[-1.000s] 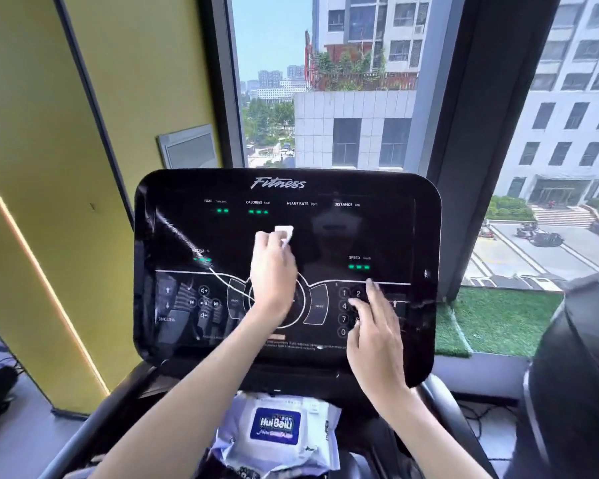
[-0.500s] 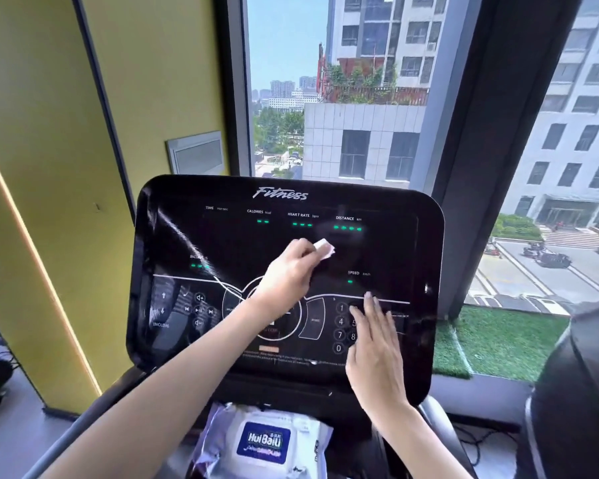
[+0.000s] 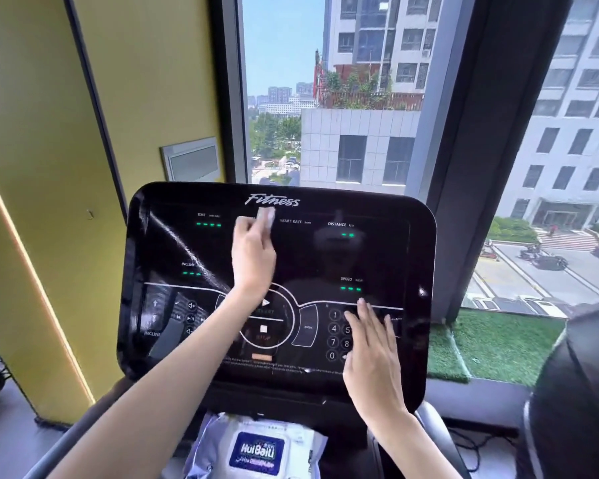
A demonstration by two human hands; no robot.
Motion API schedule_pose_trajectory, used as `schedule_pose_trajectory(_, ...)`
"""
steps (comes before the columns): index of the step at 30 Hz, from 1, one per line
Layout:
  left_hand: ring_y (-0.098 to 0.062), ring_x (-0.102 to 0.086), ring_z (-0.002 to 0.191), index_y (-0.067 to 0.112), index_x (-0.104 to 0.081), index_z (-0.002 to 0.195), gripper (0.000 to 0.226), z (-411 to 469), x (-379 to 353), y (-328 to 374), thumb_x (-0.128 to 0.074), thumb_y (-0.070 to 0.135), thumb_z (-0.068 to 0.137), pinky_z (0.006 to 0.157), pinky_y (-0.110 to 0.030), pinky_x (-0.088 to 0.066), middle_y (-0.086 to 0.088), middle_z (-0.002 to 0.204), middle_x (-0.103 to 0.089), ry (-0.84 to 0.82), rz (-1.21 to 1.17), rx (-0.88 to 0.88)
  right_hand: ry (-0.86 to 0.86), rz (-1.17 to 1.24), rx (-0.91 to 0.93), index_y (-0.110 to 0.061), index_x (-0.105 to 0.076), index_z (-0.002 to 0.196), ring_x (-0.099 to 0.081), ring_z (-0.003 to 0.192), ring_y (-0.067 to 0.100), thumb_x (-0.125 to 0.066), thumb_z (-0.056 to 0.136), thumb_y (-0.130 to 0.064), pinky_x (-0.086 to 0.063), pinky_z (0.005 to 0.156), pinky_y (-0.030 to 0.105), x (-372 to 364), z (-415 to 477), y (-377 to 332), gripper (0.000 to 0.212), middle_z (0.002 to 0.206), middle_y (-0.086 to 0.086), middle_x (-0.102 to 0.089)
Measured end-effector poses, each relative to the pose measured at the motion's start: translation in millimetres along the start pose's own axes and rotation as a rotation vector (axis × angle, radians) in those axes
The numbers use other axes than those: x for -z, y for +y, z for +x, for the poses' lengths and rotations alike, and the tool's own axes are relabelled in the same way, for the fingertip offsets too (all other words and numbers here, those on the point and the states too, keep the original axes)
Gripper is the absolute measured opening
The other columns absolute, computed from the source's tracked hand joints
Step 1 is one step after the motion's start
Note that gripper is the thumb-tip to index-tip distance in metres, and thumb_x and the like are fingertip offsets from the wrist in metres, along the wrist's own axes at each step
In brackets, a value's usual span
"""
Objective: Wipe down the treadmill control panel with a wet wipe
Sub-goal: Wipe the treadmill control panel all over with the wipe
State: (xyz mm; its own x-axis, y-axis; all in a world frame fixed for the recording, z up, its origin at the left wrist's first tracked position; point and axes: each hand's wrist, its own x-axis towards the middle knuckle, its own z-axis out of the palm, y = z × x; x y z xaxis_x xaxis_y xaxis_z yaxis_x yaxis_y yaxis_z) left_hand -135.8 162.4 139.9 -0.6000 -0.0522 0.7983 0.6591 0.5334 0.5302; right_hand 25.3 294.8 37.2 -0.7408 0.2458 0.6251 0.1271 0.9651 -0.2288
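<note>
Left hand [image 3: 253,257] presses wet wipe [image 3: 265,216] against control panel [image 3: 377,257], arm outstretched.

Glossy black control panel [image 3: 377,257], tilted back, wide with rounded corners; green readouts lit, pale streak across its left part. Small white wet wipe [image 3: 266,216], motion-blurred, against the panel's upper middle just under the Fitness logo, pinched by left hand [image 3: 253,257].

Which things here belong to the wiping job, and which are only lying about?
Job: control panel; wet wipe, gripped by the left hand; right hand, flat on the keypad; wipes pack below.
Lying about: grey wall plate; green turf strip; dark object at right.
</note>
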Motion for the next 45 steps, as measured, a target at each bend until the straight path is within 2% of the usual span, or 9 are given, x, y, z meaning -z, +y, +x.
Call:
schedule_pose_trajectory(2,-0.027,-0.052,0.076,0.011,-0.057,0.124,0.033,1,-6,7,-0.049,0.002,0.093,0.074,-0.039,-0.050,-0.007,0.086,-0.045,0.028,-0.001,0.060,0.000,0.001,0.005,-0.003,-0.056,0.123,-0.041,0.131,0.023,-0.067,0.061,0.013,-0.016,0.112,0.040,-1,0,0,0.065,0.140,0.016,-0.045)
schedule_pose_trajectory(6,-0.023,-0.051,0.082,0.014,-0.058,0.119,0.042,-38,-22,20,-0.048,-0.005,0.083,0.066,-0.037,-0.051,-0.010,0.087,-0.052,-0.402,-0.058,-0.527,-0.012,0.010,0.000,-0.004,-0.055,0.124,-0.039,0.132,0.022,-0.067,0.062,0.012,-0.015,0.112,0.039,0,0,-1,0.065,0.141,0.016,-0.043)
schedule_pose_trajectory(12,-0.017,-0.046,0.073,0.009,-0.058,0.124,0.033,-2,-22,27,-0.051,0.001,0.093,0.070,-0.024,-0.043,-0.005,0.088,-0.043,-0.038,-0.086,-0.039,0.051,0.120,0.002,-0.005,-0.054,0.123,-0.028,0.137,0.020,-0.062,0.065,0.016,-0.017,0.113,0.035,4,-8,12,0.063,0.147,0.015,-0.034)
schedule_pose_trajectory(23,-0.023,-0.044,0.087,0.004,-0.059,0.117,0.054,-98,-50,55,-0.065,-0.009,0.065,0.059,-0.034,-0.049,-0.013,0.093,-0.054,-0.824,-0.067,-1.040,0.127,0.002,-0.125,-0.007,-0.059,0.109,-0.045,0.112,0.031,-0.060,0.062,0.013,-0.034,0.100,0.039,-2,-45,36,0.051,0.119,0.015,-0.051)
schedule_pose_trajectory(29,-0.022,-0.037,0.084,0.003,-0.056,0.119,0.061,-75,-54,60,-0.050,-0.020,0.063,0.050,-0.037,-0.049,-0.011,0.095,-0.045,-0.581,-0.048,-0.613,0.099,-0.021,-0.159,-0.008,-0.062,0.104,-0.049,0.110,0.032,-0.060,0.062,0.013,-0.033,0.101,0.038,-2,-57,34,0.047,0.117,0.015,-0.056)
schedule_pose_trajectory(33,-0.020,-0.041,0.083,0.006,-0.061,0.110,0.049,-121,-39,50,-0.059,-0.005,0.063,0.066,-0.030,-0.045,-0.007,0.094,-0.052,-0.816,0.046,-1.151,0.082,-0.018,-0.178,-0.007,-0.063,0.098,-0.047,0.112,0.030,-0.060,0.062,0.012,-0.034,0.099,0.037,-6,-74,34,0.042,0.119,0.016,-0.055)
schedule_pose_trajectory(35,-0.020,-0.045,0.081,0.008,-0.062,0.108,0.047,-114,-40,48,-0.062,-0.003,0.062,0.067,-0.029,-0.045,-0.006,0.091,-0.055,-0.811,0.084,-1.192,0.069,-0.019,-0.186,-0.008,-0.062,0.099,-0.044,0.112,0.028,-0.062,0.060,0.013,-0.037,0.098,0.039,-8,-82,34,0.044,0.119,0.015,-0.055)
schedule_pose_trajectory(40,-0.025,-0.042,0.079,0.002,-0.059,0.114,0.065,-94,-52,55,-0.056,-0.023,0.054,0.051,-0.035,-0.048,-0.014,0.089,-0.052,-0.556,-0.047,-0.606,0.064,-0.011,-0.132,-0.008,-0.066,0.104,-0.048,0.104,0.022,-0.069,0.050,0.014,-0.032,0.098,0.032,-11,-100,31,0.058,0.110,0.008,-0.063)
schedule_pose_trajectory(45,-0.015,-0.045,0.083,0.017,-0.066,0.104,0.048,-138,-38,41,-0.074,0.010,0.057,0.065,-0.022,-0.044,0.002,0.092,-0.057,-0.797,0.107,-1.283,0.009,-0.078,0.005,-0.006,-0.071,0.098,-0.064,0.091,0.025,-0.055,0.061,0.005,-0.038,0.090,0.030,-9,-111,18,0.042,0.101,0.007,-0.068)
